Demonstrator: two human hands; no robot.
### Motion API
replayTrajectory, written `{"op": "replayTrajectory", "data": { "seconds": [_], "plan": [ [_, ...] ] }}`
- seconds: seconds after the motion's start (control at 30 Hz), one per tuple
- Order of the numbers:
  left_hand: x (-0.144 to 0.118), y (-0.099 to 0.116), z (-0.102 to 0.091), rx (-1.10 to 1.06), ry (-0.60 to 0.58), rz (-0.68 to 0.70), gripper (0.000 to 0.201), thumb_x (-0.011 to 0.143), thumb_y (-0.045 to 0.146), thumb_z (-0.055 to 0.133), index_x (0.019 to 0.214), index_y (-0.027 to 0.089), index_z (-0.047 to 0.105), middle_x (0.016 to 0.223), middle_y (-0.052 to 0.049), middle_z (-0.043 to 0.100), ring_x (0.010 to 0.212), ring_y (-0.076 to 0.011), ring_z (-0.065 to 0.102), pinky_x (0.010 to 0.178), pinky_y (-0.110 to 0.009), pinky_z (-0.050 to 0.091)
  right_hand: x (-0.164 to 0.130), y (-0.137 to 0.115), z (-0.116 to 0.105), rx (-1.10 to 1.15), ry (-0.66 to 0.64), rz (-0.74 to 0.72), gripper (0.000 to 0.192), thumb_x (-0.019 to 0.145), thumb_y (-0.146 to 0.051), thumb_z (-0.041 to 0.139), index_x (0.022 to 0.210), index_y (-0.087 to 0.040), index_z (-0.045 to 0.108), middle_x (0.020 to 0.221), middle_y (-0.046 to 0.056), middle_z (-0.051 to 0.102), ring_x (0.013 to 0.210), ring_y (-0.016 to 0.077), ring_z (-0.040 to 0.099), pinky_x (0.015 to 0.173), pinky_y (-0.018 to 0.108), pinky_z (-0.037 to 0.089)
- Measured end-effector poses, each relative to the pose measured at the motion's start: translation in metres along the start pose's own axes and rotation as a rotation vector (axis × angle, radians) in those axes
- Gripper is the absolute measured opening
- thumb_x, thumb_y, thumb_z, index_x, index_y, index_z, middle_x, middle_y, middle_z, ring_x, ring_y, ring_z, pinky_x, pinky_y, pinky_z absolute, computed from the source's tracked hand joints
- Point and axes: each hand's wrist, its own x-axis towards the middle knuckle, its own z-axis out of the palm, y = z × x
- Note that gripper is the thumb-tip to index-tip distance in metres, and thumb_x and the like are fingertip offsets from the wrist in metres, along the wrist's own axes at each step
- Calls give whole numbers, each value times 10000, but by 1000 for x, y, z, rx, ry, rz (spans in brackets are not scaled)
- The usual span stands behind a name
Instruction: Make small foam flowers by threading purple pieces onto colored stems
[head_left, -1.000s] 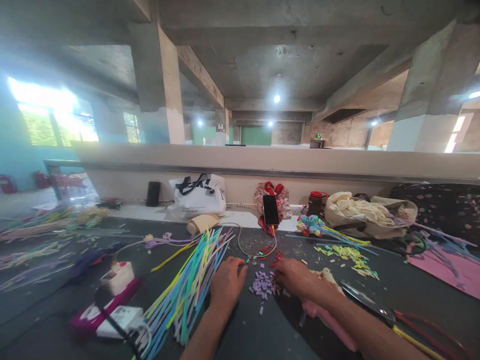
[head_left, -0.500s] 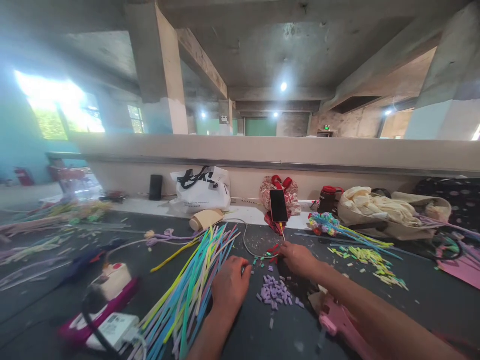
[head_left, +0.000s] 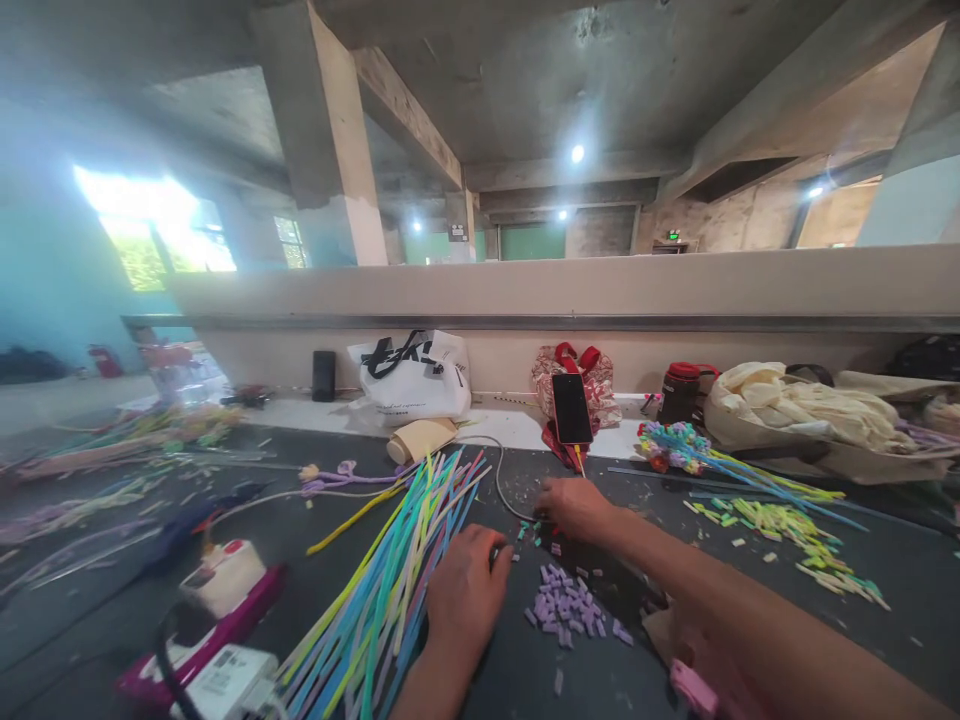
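My left hand (head_left: 469, 580) rests on the dark table beside a bundle of long fuzzy pipe cleaners (head_left: 375, 580) in yellow, blue, teal and pink. Its fingers are loosely bent, the thumb stands a little apart, and nothing shows in it. My right hand (head_left: 574, 508) reaches across to a thin grey cable (head_left: 501, 480) and a few small green pieces (head_left: 529, 533). Its fingers are bent together and point down; whatever is between them is hidden. A loose pile of short purple pieces (head_left: 566, 605) lies between my two forearms.
A phone (head_left: 571, 408) leans on a red patterned bag (head_left: 600, 385), with a cable plugged in. Yellow-green cut pieces (head_left: 787, 535) and a pompom-like bunch (head_left: 671, 445) lie to the right. A pink tool (head_left: 694, 690) is partly under my right arm. A power strip (head_left: 214, 625) lies left.
My right hand has shifted left from below the phone, toward the small green pieces. My left hand's thumb and index finger have parted slightly. The whole view has also shifted a little.
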Motion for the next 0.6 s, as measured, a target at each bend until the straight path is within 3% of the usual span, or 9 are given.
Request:
{"op": "replayTrajectory", "data": {
  "seconds": [0.23,0.4,0.6],
  "plan": [
    [1,-2,-1,-58,24,-17,215,758,257,387,804,205,591,875,-29,603,855,-167,519,745,-278,363,0,0,9,11,3,-34,198,706,-115,465,874,-113,569,878,126,591,769,218,575,595,260,400],
    [2,-3,-1,-75,35,-29,202,758,265,394,794,209,585,860,-21,605,847,-161,518,743,-277,360,-1,0,7,75,22,-18,238,778,-132,352,921,-137,542,859,95,597,771,185,568,591,242,386],
    [1,-2,-1,-48,24,-32,212,758,256,392,801,206,593,877,-30,605,858,-171,516,752,-288,360,1,-13,8,154,4,-120,221,688,-220,489,887,-177,574,849,60,604,787,183,556,614,231,373]
  ]
}}
